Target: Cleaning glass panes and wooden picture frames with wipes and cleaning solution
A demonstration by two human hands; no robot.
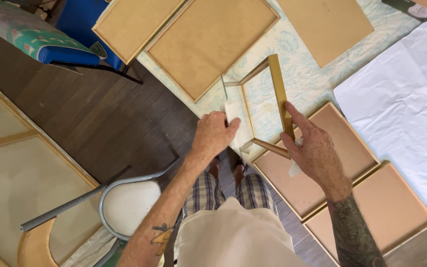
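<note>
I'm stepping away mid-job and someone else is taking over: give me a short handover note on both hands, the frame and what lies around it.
Left hand: presses a white cloth against the glass pane of the gold frame.
Right hand: fingers steady the frame's right rail, with a bit of white paper tucked in the palm.
The frame stands tilted over the patterned table cover.
Done or left: cannot tell how much of the glass is wiped.
Nearby: backed frames lie face down above, two more at right; a white sheet lies far right.
</note>
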